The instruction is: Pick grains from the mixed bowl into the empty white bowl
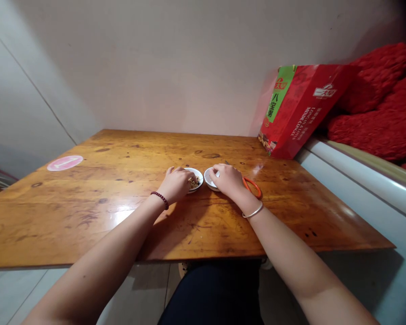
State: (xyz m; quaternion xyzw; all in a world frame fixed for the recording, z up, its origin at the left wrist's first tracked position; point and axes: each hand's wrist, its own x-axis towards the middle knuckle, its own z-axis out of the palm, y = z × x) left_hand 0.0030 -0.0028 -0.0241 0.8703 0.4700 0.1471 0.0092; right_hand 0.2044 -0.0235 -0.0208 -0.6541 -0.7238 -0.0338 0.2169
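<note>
My left hand (177,184) reaches over a small white bowl (200,177), its fingers bent down to the contents. Small mixed grains or beans (195,181), pale and dark, lie in that bowl. A second small white bowl (208,177) stands close beside it on the right. Over its far right side is my right hand (228,177), curled, with the thumb down towards the inside. Whatever the fingertips of either hand hold is too small or hidden to make out. An orange looped handle (253,187), perhaps of scissors, lies just right of my right wrist.
Both bowls stand on a glossy wooden table (128,153) that meets a pale wall. A pink round sticker (65,163) is at its left. A red carton (301,108) leans at the back right, by a white cabinet (365,189) bearing red fabric (385,104).
</note>
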